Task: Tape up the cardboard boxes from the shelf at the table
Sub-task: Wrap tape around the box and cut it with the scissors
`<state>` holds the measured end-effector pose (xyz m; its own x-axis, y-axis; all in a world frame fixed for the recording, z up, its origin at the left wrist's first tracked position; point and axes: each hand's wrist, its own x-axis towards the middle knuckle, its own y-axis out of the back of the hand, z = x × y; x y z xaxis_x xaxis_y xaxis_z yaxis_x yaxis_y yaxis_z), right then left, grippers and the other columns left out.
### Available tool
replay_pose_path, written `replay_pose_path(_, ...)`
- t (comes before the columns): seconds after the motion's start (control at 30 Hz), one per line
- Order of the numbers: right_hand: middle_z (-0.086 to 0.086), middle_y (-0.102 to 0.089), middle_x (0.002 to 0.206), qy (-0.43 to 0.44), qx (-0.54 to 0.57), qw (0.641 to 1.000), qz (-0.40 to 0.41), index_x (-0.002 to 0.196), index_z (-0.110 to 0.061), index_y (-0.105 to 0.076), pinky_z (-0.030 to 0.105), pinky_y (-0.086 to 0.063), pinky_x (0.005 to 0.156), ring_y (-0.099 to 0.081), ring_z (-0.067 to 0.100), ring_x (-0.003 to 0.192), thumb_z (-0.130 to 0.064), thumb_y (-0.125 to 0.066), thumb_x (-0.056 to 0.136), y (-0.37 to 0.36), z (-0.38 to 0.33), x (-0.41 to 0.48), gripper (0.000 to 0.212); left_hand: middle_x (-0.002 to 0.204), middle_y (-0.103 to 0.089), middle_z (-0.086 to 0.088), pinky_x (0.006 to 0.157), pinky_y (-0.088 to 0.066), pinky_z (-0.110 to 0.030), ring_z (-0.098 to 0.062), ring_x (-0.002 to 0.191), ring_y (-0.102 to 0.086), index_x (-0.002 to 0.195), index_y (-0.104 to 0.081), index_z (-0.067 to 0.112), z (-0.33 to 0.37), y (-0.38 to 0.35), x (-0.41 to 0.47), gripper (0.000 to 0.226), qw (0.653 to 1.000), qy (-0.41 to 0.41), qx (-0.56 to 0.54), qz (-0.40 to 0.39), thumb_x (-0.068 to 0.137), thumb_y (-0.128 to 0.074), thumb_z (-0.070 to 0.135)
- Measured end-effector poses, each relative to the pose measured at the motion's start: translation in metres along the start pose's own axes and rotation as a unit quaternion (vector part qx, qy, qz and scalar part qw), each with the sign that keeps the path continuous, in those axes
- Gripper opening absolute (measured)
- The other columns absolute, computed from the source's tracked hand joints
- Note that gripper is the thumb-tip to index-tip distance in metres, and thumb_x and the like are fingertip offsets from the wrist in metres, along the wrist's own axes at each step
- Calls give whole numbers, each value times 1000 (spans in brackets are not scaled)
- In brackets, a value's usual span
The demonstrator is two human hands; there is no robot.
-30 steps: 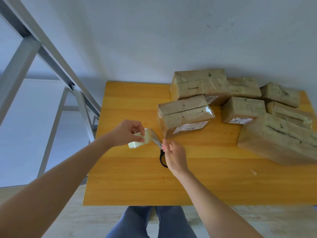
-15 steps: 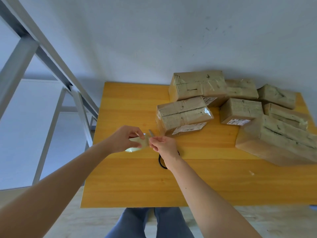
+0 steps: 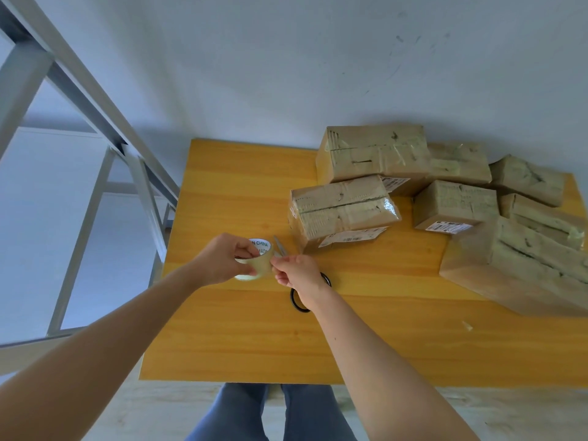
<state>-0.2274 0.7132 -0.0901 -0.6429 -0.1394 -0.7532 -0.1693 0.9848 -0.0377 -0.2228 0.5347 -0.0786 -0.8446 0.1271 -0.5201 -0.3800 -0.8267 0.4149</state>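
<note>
right hand (image 3: 297, 273) has left the black-handled steel scissors (image 3: 280, 246) lying on the yellow wooden table (image 3: 241, 338) and come across to the clear tape roll with the white printed core (image 3: 259, 261). the left hand (image 3: 219, 265) grips that roll by its rim, now turned core-up. right thumb and forefinger pinch at the roll's three o'clock edge, seemingly picking for the loose end; whether they have it i can't tell. the nearest brown cardboard box with the white label (image 3: 343, 208) sits at two o'clock of the hands, with more boxes heaped behind it. to do this well, i'd hold the roll steady and lift the end with a nail. then peel slowly and straight so it doesn't split, drawing enough to span that box's seam before reaching for the scissors.
</note>
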Motion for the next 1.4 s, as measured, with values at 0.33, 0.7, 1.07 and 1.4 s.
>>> replay_pose_path(0.33,0,-51,66,71,-100,992,-7,83,-5,-61,23,-42,74,-47,12,65,-18,-59,97,-6,2,-2,19,68,-65,-4,66,-46,-27,-15,62,-55,77,-62,1,-9,-4,4,19,986,-59,157,20,77,-78,13)
replay_pose_path(0.7,5,-60,69,62,-118,991,25,67,-9,-64,28,-45,71,-53,15,64,-21,-67,92,4,0,1,27,74,-67,29,76,-49,-14,18,77,-60,95,-77,13,-2,-4,2,18,994,-41,97,14,78,-77,7)
replay_pose_path(1.07,2,-66,74,280,-380,877,86,91,-10,-62,40,-52,60,-62,18,66,-33,-55,99,23,0,-17,25,110,-69,3,86,-50,-35,-23,109,-58,114,-66,23,-13,-25,5,22,932,-15,359,53,92,-63,23)
replay_pose_path(1.4,8,-66,100,516,-434,660,332,105,-4,-65,35,-50,80,-61,23,92,-20,-45,98,79,-42,-2,27,98,-61,-5,71,-48,-36,-27,90,-57,107,-54,8,21,-33,4,43,919,-157,261,251,93,-47,48)
